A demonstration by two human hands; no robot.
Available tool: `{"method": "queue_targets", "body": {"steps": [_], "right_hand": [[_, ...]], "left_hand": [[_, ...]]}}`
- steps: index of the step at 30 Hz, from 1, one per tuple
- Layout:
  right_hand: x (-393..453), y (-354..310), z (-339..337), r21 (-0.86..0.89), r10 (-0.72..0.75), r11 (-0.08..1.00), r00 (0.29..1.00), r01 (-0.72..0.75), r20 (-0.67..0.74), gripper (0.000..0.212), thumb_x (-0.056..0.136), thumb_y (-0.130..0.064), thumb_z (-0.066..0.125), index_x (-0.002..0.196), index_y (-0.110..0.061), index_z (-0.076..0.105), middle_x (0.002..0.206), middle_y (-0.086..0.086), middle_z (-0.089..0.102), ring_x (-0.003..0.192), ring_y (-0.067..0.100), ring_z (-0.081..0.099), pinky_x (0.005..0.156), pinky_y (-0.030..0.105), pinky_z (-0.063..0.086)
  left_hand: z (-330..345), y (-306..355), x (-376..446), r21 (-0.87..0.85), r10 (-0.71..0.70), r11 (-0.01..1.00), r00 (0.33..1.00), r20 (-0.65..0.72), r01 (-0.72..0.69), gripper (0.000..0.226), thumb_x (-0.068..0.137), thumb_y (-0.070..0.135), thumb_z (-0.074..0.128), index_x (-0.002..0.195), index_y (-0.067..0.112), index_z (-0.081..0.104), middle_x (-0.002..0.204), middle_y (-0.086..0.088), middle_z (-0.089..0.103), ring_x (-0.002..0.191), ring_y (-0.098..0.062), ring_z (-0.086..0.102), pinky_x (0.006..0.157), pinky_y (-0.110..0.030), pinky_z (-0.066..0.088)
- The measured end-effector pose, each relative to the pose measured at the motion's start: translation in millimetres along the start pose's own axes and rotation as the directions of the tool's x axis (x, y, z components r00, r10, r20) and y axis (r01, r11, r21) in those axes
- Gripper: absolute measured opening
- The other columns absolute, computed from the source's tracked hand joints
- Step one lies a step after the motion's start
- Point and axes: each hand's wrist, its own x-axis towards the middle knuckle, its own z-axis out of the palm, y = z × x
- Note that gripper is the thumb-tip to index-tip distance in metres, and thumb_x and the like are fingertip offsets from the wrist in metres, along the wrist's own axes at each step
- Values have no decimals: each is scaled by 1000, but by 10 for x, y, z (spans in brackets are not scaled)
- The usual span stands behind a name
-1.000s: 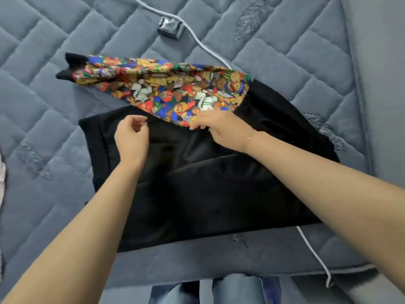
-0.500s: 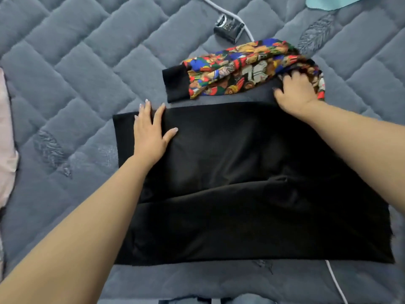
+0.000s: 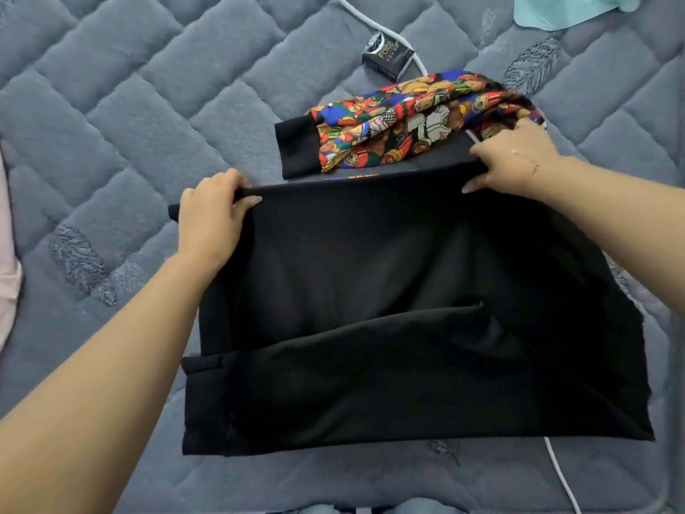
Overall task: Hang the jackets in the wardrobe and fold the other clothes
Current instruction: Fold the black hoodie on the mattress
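Observation:
A black garment [image 3: 389, 309] lies spread on the quilted grey bed [image 3: 111, 105]. Its colourful cartoon-print sleeve [image 3: 407, 120] with a black cuff is bunched on the bed just beyond the far edge. My left hand [image 3: 213, 220] grips the far edge of the black cloth near its left corner, thumb on top. My right hand [image 3: 513, 157] grips the same edge near the right end, close to where the sleeve joins. That far edge is raised off the bed between the two hands.
A small black box [image 3: 387, 55] lies on a white cable [image 3: 370, 22] beyond the sleeve. Turquoise cloth [image 3: 563, 9] sits at the top right, pale pink cloth [image 3: 7, 254] at the left edge. More white cable [image 3: 563, 480] shows at the near right.
My left hand went from pressing flat on the cloth to gripping its far edge. My right hand took hold of the edge too, and the edge lifted off the bed.

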Motion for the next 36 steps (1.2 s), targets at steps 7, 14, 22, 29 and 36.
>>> {"method": "queue_targets", "body": {"steps": [7, 14, 22, 29, 36], "right_hand": [[-446, -320, 74, 118, 109, 990, 930, -72, -352, 19, 82, -4, 64, 98, -1, 54, 91, 23, 61, 83, 41, 59, 74, 44, 34], [-1720, -668, 361, 220, -73, 953, 862, 209, -502, 28, 67, 1, 72, 94, -2, 65, 86, 15, 58, 78, 37, 57, 66, 43, 39], [-2196, -1054, 1091, 272, -30, 953, 934, 134, -355, 47, 50, 14, 82, 94, 1, 72, 84, 20, 65, 68, 38, 63, 60, 42, 52], [-2185, -1533, 1072, 334, -67, 920, 923, 203, -378, 48, 79, -7, 65, 127, 1, 59, 137, 21, 51, 128, 38, 47, 111, 50, 36], [-1780, -2077, 1266, 399, -38, 914, 993, 79, -110, 62, 103, -50, 24, 153, -30, -6, 162, -2, -9, 148, 15, -15, 120, 40, -11]], "left_hand": [[-218, -40, -255, -98, 32, 994, 996, -84, -40, 8, 90, 14, 64, 94, 10, 58, 97, -9, 61, 95, -33, 54, 82, -42, 31], [-438, -144, -1381, -141, 258, 956, 966, -15, -257, 15, 74, 1, 64, 86, 9, 65, 91, -9, 62, 83, -33, 54, 71, -45, 42], [-104, -235, -2027, -96, 185, 982, 919, 349, -161, 23, 78, -3, 72, 95, 12, 74, 96, -6, 65, 86, -35, 58, 74, -46, 46], [-210, 149, -1872, -152, 325, 941, 932, 160, -302, 34, 84, 32, 47, 108, 23, 70, 117, 6, 61, 109, -20, 54, 82, -32, 30], [606, 137, -1700, 202, 129, 955, 920, 370, -216, 68, 94, 67, 14, 156, 38, 7, 164, 1, -10, 151, -20, -11, 117, -51, -15]]}}
